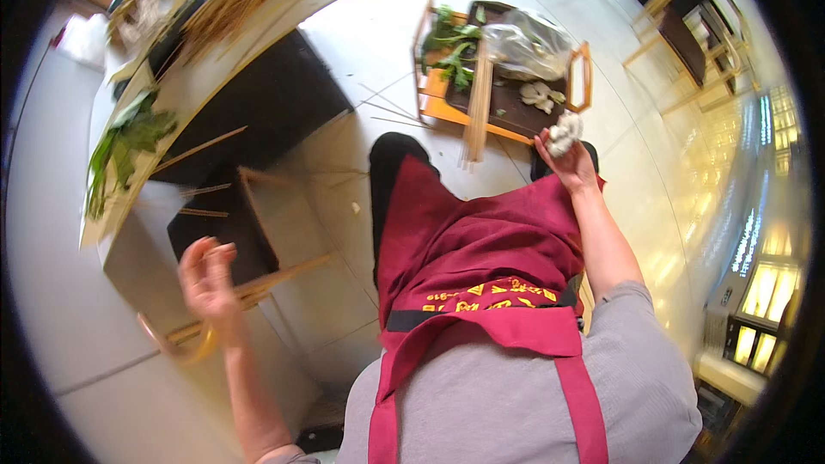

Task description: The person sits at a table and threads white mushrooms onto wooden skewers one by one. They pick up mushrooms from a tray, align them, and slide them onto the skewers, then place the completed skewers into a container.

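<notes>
Nearest is the grey fabric shirt [481, 387]; the right hand [574, 167] grips a white, lumpy clump [565, 133]; at left, the left hand [208, 282] hangs half-open.

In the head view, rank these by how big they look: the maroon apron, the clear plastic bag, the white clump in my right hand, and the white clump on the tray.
1. Maroon apron
2. Clear plastic bag
Unranked, too alike: the held clump and the tray clump.
</notes>
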